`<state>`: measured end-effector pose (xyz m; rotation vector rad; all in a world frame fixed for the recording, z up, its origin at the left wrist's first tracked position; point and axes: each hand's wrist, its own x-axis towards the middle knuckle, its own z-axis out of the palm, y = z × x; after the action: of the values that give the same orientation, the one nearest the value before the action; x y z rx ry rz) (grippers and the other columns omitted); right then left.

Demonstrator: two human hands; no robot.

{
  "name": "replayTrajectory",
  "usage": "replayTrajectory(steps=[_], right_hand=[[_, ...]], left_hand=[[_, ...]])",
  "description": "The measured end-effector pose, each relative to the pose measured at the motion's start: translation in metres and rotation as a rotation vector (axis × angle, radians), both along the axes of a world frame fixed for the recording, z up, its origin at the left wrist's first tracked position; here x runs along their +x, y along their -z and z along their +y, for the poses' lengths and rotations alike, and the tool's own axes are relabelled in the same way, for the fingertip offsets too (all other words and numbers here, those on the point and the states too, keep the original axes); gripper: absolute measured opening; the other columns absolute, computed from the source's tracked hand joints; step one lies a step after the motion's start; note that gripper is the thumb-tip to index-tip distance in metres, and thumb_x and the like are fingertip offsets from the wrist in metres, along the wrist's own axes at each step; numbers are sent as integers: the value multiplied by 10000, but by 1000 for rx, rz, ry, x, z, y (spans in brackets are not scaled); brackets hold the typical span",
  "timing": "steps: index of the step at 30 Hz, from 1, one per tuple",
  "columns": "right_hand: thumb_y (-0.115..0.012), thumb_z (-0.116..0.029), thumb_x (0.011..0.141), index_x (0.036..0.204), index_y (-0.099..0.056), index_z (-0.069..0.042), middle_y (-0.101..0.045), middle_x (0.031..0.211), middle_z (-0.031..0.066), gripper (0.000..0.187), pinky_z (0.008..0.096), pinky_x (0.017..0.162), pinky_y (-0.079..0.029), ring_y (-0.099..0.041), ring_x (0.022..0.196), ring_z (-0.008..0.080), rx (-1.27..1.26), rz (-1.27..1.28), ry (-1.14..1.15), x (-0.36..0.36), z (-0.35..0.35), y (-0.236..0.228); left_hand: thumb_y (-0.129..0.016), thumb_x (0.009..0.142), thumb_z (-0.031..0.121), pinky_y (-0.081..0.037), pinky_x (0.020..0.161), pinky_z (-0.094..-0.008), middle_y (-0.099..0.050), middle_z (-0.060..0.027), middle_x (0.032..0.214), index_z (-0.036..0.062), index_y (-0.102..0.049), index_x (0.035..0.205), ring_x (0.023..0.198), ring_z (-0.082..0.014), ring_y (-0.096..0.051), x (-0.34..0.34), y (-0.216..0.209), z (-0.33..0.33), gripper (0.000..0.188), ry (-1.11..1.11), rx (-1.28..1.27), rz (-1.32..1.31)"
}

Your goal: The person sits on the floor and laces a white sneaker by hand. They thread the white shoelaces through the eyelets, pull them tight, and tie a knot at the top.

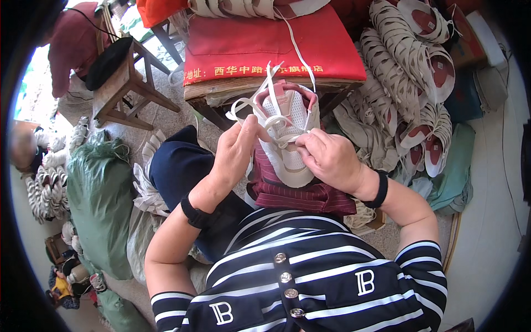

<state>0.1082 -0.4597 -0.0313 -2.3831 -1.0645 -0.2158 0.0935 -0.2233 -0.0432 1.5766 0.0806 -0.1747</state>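
Note:
A white shoe upper (293, 161) with a pink lining and a mesh tongue rests on a striped maroon cloth (276, 191) over my lap, its toe toward me. My left hand (239, 145) is closed at the shoe's left side, pinching a white shoelace (241, 105) that loops up beside its fingers. On the right side, my right hand (326, 155) is closed with fingertips pressed together on the lace near the lower eyelets. Loose lace ends stand up over the shoe's opening, and one runs up toward the table.
Ahead stands a wooden table with a red cloth (265, 47), more shoe uppers at its far edge. Stacked white shoe uppers (392, 66) lie at the right. To the left are a wooden stool (124, 83) and a large green sack (99, 205).

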Motion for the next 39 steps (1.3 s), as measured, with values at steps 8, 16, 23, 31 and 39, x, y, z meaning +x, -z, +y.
replayTrajectory(steps=[8,16,23,31,39], right_hand=[[-690,-84,832,950,-563,-61,-629,762,109,175,413,569,-521,-658,660,313,-57,40,99,4,7,0],[-651,-54,774,891,-557,-54,-624,710,114,150,413,540,-510,-649,626,308,-121,-23,-171,21,-10,-1],[-678,-29,761,936,-587,-53,-606,710,109,198,408,564,-507,-645,637,310,12,11,-130,24,-28,3],[-747,-29,769,1005,-612,-48,-614,836,100,273,391,614,-502,-635,700,302,215,-42,-99,-1,-30,14],[-691,-74,789,887,-555,-63,-508,825,91,168,399,625,-471,-585,713,283,92,-4,-202,-17,-18,22]], left_hand=[[-407,1100,386,-356,582,-236,-449,49,657,-11,-691,898,606,-51,-389,-2,8,-4,528,14,47,-51],[-448,1096,336,-351,594,-218,-510,38,710,18,-720,998,657,-28,-405,-6,14,-15,430,57,82,-112],[-655,970,109,-420,607,-276,-601,14,780,-16,-683,982,702,-63,-474,-3,16,-22,129,69,316,-231],[-741,849,112,-459,612,-361,-621,-125,758,-7,-650,854,652,-255,-570,6,3,-29,150,148,561,-344],[-701,783,87,-485,661,-415,-600,-163,742,15,-596,808,723,-345,-612,13,2,-16,129,288,728,-427]])
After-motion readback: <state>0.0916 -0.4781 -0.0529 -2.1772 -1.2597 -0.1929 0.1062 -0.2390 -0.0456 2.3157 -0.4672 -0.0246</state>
